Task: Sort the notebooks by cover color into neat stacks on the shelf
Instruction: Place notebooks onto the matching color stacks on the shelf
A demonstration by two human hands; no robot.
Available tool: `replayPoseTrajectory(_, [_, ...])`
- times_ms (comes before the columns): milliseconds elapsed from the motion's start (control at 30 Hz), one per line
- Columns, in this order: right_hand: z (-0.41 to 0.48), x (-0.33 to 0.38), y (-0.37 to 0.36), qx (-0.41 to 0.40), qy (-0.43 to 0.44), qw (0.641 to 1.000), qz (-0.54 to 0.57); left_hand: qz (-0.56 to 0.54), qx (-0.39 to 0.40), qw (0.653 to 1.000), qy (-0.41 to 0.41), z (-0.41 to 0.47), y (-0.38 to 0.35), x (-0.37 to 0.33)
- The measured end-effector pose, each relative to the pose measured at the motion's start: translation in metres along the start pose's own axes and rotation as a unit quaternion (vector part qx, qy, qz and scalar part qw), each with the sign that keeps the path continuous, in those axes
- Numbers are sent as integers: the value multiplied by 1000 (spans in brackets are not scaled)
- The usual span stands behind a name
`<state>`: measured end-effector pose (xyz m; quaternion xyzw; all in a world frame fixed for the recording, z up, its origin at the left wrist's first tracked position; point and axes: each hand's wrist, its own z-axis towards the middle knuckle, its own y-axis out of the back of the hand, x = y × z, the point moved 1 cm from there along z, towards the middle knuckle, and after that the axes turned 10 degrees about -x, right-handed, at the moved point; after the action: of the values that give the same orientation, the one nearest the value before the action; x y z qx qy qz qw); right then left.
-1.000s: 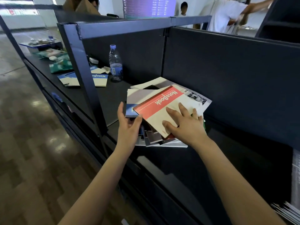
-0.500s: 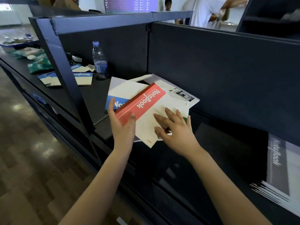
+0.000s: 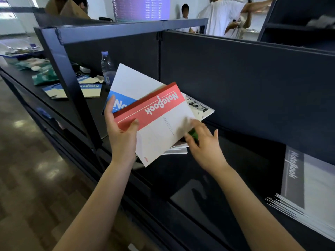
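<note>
A: At centre, the red notebook (image 3: 159,113): raised above the mixed pile (image 3: 199,107), tilted, title upside down to the camera. Directly behind, the blue notebook (image 3: 126,84), fanned out to the upper left.

B: Held by what?

A: By the left hand (image 3: 121,131), gripping both at the lower left corner, thumb across the red band, fingers behind the covers.

B: And the right hand (image 3: 204,145)?

A: At the near right edge of the red notebook, over something green (image 3: 193,134) in the pile. Blurred, so impossible to tell whether pinching or merely touching.

B: Step in hand?

A: Judged as picking through the mixed pile and drawing out covers by colour. Sorting only partly done, with several covers left underneath.

B: Destinations in view?

A: To the far right of the same shelf (image 3: 226,178), a grey stack (image 3: 297,180), edges fanned rather than squared. In the neighbouring bay, left of the upright post (image 3: 67,78), flat blue notebooks (image 3: 90,89) near a water bottle (image 3: 107,67). No red stack visible.

B: Next move?

A: Probably separating red from blue, then laying each flat by colour. Calls for a firm hold against one cover sliding off the other, and for squaring of edges on landing.
</note>
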<state>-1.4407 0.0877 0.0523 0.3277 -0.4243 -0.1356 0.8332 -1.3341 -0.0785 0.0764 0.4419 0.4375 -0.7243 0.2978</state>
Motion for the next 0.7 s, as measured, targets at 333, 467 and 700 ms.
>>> replayPoseTrajectory(333, [-35,-63,89,-104,-231,945,208,-17,128,991,41,-70,-60,7])
replayPoseTrajectory(467, [-63,-96,136,-175,-256,916,254,-59,183,978,81,-112,-97,20])
replayPoseTrajectory(700, [-141,-153,237,-301,-283,868,276,-112,275,944,146,-206,-170,31])
